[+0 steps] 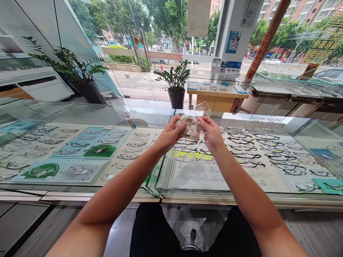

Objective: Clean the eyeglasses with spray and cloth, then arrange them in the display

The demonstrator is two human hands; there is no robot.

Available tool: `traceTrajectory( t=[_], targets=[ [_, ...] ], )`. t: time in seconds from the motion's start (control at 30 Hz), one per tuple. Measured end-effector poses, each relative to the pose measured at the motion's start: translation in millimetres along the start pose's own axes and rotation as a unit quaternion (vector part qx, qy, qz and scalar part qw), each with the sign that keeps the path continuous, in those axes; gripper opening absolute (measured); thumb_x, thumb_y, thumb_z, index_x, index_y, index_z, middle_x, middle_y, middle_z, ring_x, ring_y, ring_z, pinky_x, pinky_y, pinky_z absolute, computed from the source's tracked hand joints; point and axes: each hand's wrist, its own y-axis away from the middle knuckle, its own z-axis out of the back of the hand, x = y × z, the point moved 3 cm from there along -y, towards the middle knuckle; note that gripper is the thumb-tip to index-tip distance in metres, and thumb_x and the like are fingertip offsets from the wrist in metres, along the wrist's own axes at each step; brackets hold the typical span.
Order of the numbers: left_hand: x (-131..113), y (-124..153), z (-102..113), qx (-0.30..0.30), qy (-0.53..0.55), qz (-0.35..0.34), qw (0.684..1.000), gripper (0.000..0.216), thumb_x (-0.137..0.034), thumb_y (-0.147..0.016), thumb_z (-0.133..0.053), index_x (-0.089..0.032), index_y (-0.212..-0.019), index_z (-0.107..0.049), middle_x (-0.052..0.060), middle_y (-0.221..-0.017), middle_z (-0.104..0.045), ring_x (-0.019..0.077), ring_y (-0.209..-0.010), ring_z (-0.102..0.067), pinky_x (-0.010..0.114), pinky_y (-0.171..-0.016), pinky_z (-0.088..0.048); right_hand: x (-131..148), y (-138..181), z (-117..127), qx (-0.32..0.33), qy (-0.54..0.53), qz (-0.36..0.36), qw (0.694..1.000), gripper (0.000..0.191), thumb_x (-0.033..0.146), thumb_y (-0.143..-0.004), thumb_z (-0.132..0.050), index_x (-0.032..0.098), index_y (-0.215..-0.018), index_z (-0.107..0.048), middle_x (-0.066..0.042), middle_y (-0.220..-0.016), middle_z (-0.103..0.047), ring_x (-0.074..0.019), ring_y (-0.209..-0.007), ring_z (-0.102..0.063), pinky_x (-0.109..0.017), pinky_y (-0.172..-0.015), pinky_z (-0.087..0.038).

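The person's left hand (171, 132) has its thumb and fingers clamped on a crumpled, soft beige-grey cloth (191, 127), with the thumb pressed flat against the near face. The right hand (211, 132) pinches a pair of thin, pinkish-framed eyeglasses with clear lenses (199, 110) between thumb and fingers, right beside the cloth's right edge; whether these fingers also grip the cloth, I cannot tell. The eyeglasses are raised above the long glass-topped display counter (198, 178), their lenses showing just beyond the right fingertips, and how far the cloth wraps any part of them is hard to make out. Under the glass, rows of mostly dark, thin-framed spectacles (245, 147) lie on pale trays, and a green rectangular panel (100, 151) sits to the left. A small white spray bottle with a blue label (130, 120) stands on the counter, left of both hands. Beyond the counter, a leafy green plant in a dark round pot (176, 98) stands near the window.
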Motion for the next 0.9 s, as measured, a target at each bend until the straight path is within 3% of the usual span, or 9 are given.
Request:
traceTrajectory(
  t=[0.13,0.3,0.5,0.67,0.9],
  targets=[
    [-3,1,-2,-0.002,-0.014,-0.006,1.0,0.062,-0.06,-0.079,-0.107,-0.022,-0.101,-0.063,-0.003,-0.089,-0.074,0.0116,-0.076,-0.069,0.023,-0.071,-0.056,-2,0,-1,0.011,0.003,0.001,1.0,0.04,0.054,-0.068,-0.104,0.029,-0.089,-0.083,0.0,-0.101,-0.081,-0.021,-0.101,-0.068,-0.039,-0.102,-0.056],
    [1,3,-3,-0.014,-0.051,0.001,0.999,0.065,-0.076,-0.082,-0.098,-0.016,-0.097,-0.077,0.001,-0.083,-0.07,0.0113,-0.072,-0.062,0.024,-0.065,-0.052,-4,3,-3,0.014,-0.002,0.0,1.0,0.042,0.055,-0.069,-0.104,0.028,-0.091,-0.082,0.0,-0.101,-0.081,-0.021,-0.099,-0.069,-0.038,-0.099,-0.057],
    [7,3,-5,-0.043,-0.045,-0.03,0.998,0.069,-0.057,-0.066,-0.113,-0.019,-0.102,-0.068,-0.001,-0.092,-0.075,0.0118,-0.073,-0.068,0.024,-0.065,-0.053,-2,8,-11,0.047,-0.02,-0.021,0.998,0.044,0.055,-0.068,-0.106,0.027,-0.09,-0.079,0.001,-0.097,-0.08,-0.0182,-0.089,-0.067,-0.034,-0.085,-0.059],
    [14,5,-9,0.022,-0.018,0.063,0.998,0.071,-0.063,-0.073,-0.109,-0.018,-0.111,-0.07,0.003,-0.089,-0.08,0.0164,-0.075,-0.074,0.027,-0.071,-0.056,2,13,-15,0.079,-0.036,-0.045,0.995,0.051,0.057,-0.064,-0.109,0.027,-0.09,-0.077,0.002,-0.094,-0.078,-0.0163,-0.082,-0.065,-0.032,-0.073,-0.056],
    [23,6,-8,0.072,-0.026,0.095,0.993,0.065,-0.072,-0.078,-0.103,-0.013,-0.096,-0.081,0.007,-0.086,-0.078,0.0147,-0.076,-0.068,0.027,-0.073,-0.049,0,18,-20,0.093,-0.023,-0.078,0.992,0.056,0.06,-0.063,-0.108,0.027,-0.093,-0.074,0.002,-0.097,-0.079,-0.0162,-0.08,-0.065,-0.031,-0.068,-0.053]
  ],
)
